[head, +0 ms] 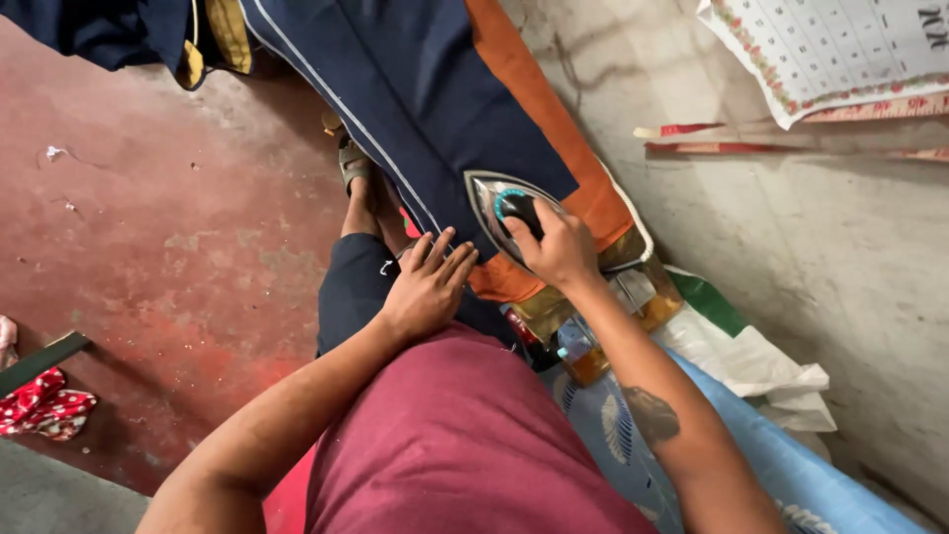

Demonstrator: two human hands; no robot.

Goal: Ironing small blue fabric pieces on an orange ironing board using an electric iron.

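Navy cloth (415, 99) is spread over an orange-covered board (554, 148); on it stands a steel iron (499, 203), gripped by the right hand (559, 247). The left hand (430, 287), fingers (450, 259) flat and open, presses the cloth's edge.

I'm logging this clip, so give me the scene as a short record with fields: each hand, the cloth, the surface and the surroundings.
left hand: left hand flat on the navy cloth, fingers spread
right hand: right hand grips the iron by its handle
cloth: navy with a white stripe
surface: orange board cover
surroundings: red floor; calendar on the wall
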